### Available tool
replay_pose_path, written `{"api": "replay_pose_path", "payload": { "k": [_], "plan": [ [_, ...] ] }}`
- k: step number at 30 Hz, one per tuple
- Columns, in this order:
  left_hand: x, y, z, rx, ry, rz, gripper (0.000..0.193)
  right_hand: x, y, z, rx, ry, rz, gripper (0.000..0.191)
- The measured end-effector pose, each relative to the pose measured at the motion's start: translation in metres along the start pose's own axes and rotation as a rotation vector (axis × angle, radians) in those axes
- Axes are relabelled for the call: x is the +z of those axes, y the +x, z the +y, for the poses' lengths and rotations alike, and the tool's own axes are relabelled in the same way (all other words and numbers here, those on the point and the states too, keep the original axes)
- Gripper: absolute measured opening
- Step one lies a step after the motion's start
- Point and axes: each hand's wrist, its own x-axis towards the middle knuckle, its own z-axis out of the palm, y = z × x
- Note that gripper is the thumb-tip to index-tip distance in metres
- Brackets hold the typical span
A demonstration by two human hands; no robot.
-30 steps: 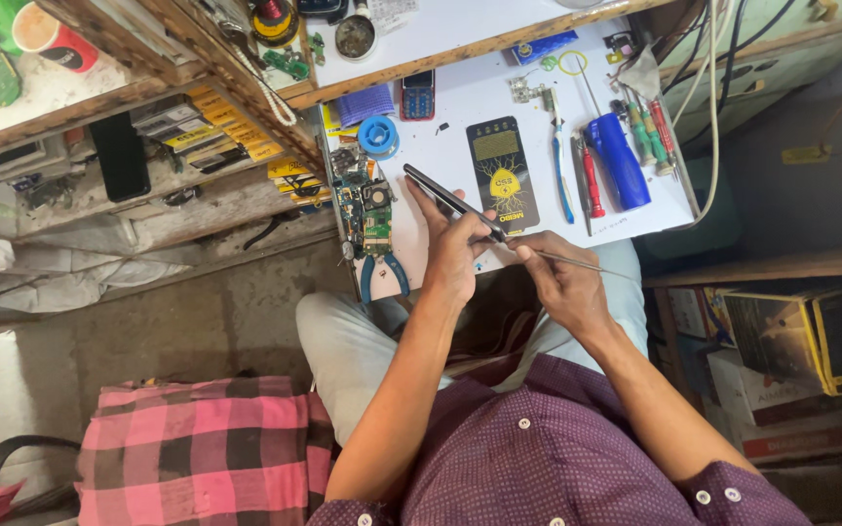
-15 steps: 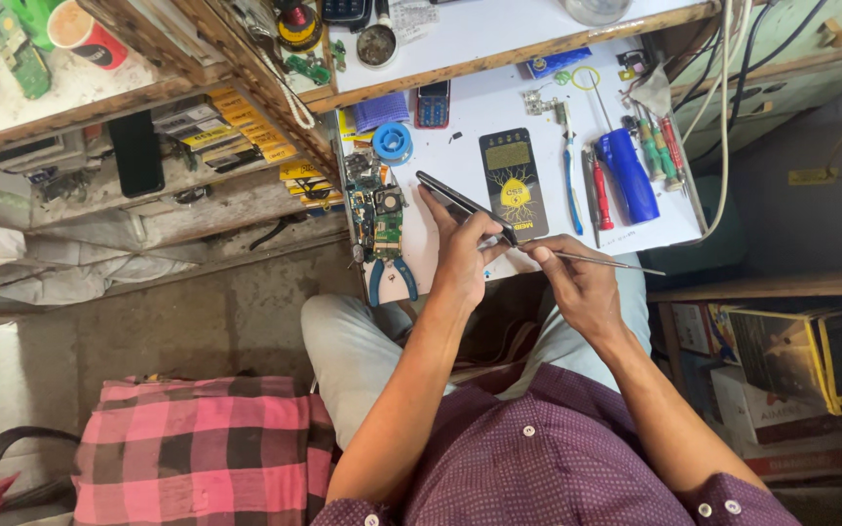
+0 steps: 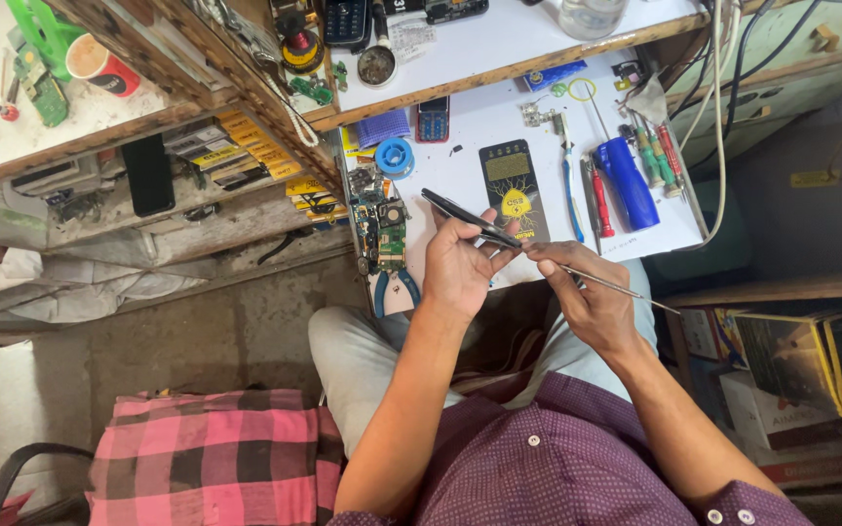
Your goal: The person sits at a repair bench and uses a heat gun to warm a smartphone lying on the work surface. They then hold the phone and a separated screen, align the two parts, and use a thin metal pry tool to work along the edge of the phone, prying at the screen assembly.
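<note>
Two tools are held as half a second earlier: black tweezers (image 3: 468, 216) clamped in the left hand (image 3: 460, 268), a thin metal probe (image 3: 604, 284) pinched by the right hand (image 3: 587, 302), tips kept together above the white workbench's (image 3: 499, 127) near edge.

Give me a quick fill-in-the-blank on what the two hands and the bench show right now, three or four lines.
1. The left hand holds a pair of dark ____.
2. The right hand holds a thin metal ____ whose tip meets the left hand's tool.
3. The big screwdriver on the white table has a ____ handle.
4. The pliers at the table's near edge have ____ grips.

Missing words: tweezers; rod; blue; blue
</note>
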Motion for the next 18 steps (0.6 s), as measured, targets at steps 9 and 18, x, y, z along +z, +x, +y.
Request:
{"api": "replay_pose_path", "payload": {
  "k": [9, 18],
  "plan": [
    [0.008, -0.005, 0.005, -0.023, -0.092, -0.001, 0.040, -0.001, 0.003, 0.000, -0.016, 0.015, 0.003, 0.014],
    [0.018, -0.010, 0.000, 0.017, -0.075, 0.025, 0.045, 0.001, -0.002, 0.012, 0.033, 0.073, 0.041, 0.015]
  ]
}}
